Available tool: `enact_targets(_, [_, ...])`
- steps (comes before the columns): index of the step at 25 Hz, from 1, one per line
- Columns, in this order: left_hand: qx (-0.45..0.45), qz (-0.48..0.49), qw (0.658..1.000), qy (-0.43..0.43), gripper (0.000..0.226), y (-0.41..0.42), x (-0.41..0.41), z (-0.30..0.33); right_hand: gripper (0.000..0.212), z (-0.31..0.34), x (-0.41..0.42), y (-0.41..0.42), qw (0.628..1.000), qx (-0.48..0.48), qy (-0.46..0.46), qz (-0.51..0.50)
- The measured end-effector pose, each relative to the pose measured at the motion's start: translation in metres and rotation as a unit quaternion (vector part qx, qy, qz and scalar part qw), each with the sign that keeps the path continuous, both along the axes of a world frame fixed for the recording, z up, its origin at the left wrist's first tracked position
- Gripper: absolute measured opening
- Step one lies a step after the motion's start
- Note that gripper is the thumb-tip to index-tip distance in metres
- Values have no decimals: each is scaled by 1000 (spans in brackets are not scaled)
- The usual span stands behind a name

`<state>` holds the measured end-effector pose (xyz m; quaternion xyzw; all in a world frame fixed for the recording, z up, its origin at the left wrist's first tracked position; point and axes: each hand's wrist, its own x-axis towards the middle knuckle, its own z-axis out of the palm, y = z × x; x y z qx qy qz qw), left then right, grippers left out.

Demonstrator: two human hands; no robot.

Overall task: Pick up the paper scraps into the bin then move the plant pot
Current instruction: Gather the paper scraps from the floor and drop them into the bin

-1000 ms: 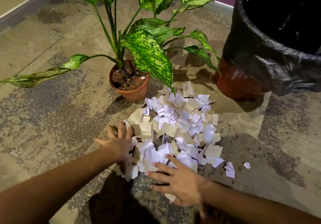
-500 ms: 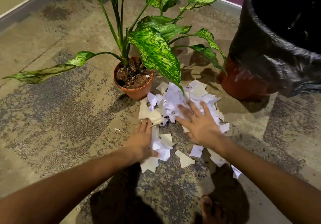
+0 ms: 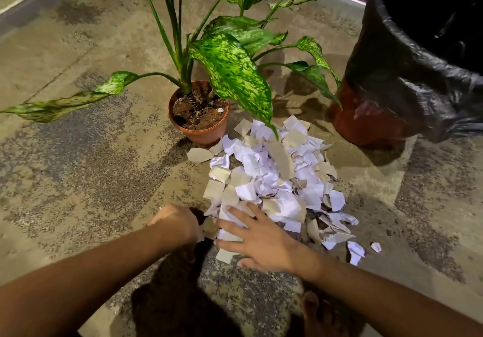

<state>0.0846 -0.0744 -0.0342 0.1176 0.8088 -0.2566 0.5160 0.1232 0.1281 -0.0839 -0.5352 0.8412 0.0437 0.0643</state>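
Nearest the camera, a bare foot point(image 3: 320, 313) stood on the mottled concrete floor point(image 3: 78, 180). Above it, the right hand point(image 3: 261, 240) lay flat with fingers spread and straight, pressing on the near edge of the paper scraps point(image 3: 271, 177). The left hand point(image 3: 175, 220) rested at the pile's near left corner, touching the scraps; its fingers were turned away, so whether they held any paper could not be told. The heap of white and tan scraps extended from both hands to the plant pot point(image 3: 201, 130), touching its base. A few loose pieces lay to the right. The bin point(image 3: 371, 122), lined with a black bag point(image 3: 407, 70), stood farther right, near the pile.
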Motion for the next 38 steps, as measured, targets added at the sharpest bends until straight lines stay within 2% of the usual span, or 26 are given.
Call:
enact_targets(3, [114,42,991,47,33,6,7,-16,54,-7,-6,-6,998,53,0,-16])
enact_targets(6, [252,132,952,110,10,9,2,-21,56,-8,-34,1,993,86,33,-76])
enact_targets(8, [321,164,925,120,10,14,-6,-20,59,-5,-55,13,986,87,42,-138])
enact_targets(10, [358,172,908,134,22,18,-19,-12,60,2,-71,27,975,88,51,-199])
enact_targets(13, [288,160,928,172,27,1,-44,7,69,19,-82,41,966,70,47,-243])
enact_targets(15, [217,145,944,203,23,-26,-54,14,74,28,-83,38,968,9,52,-246])
enact_targets(17, [166,175,950,196,18,-57,-53,12,74,32,-82,26,969,-58,59,-231])
enact_targets(19, [147,232,948,163,21,-81,-47,8,74,30,-79,9,976,-81,44,-197])
enact_targets(22, [189,334,914,133,22,-93,-42,0,76,16,-73,-16,990,-54,-39,-121])
enact_targets(25, [191,345,908,144,12,-88,-41,-6,74,-2,-65,-32,992,14,-87,-94])
enact_targets(28, [181,290,925,168,19,-73,-40,-10,63,-6,-60,-35,991,19,-84,-102])
enact_targets(31, [190,214,935,208,8,-56,-42,-6,46,-1,-61,-29,994,3,-50,-101])
enact_targets(33, [236,205,925,214,4,-42,-48,-3,41,0,-61,-16,994,9,-23,-108])
enact_targets(36, [300,179,908,233,13,-16,-52,0,37,5,-61,11,993,39,1,-114])
enact_targets(38, [324,144,900,253,16,0,-52,0,30,12,-61,29,992,27,24,-118])
